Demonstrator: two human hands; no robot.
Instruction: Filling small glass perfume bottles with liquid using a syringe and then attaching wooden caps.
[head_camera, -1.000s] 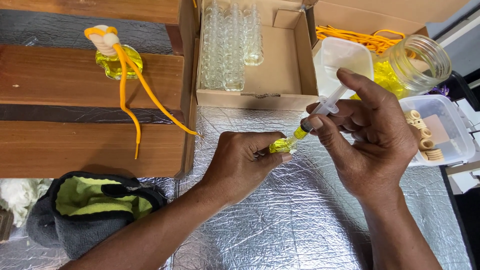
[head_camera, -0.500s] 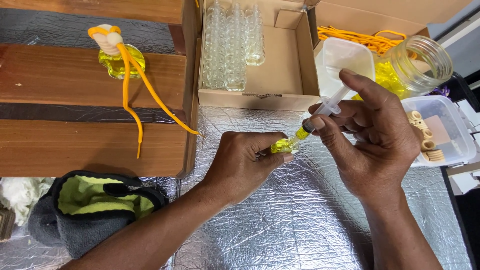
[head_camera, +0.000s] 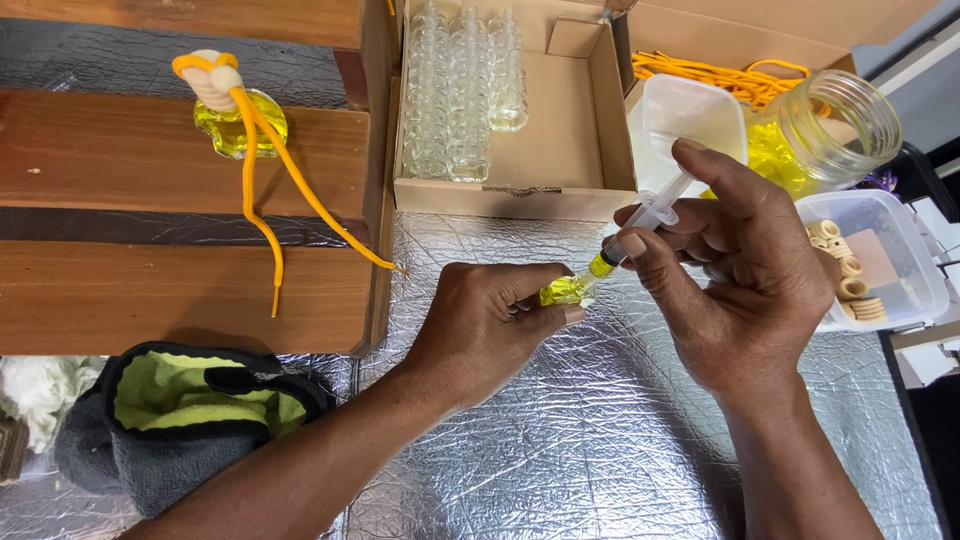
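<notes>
My left hand (head_camera: 490, 325) grips a small glass bottle (head_camera: 566, 291) partly filled with yellow liquid, held tilted above the silver foil surface. My right hand (head_camera: 745, 285) holds a clear plastic syringe (head_camera: 640, 228) with a little yellow liquid near its tip; its nozzle is at the bottle's mouth and my forefinger rests on the plunger end. Both hands meet just in front of a cardboard box (head_camera: 570, 150) that holds several empty small glass bottles (head_camera: 455, 85).
A filled yellow bottle with a white cap and orange cord (head_camera: 232, 115) stands on wooden planks (head_camera: 150, 160) at left. A glass jar (head_camera: 835, 125), a white tub (head_camera: 690, 110), orange cords (head_camera: 715, 75) and a clear container of wooden rings (head_camera: 870, 260) sit at right. A grey-green cloth (head_camera: 170, 420) lies front left.
The hands have stayed almost still. The yellow liquid in the syringe is a little shorter now, and the view has shifted slightly.
</notes>
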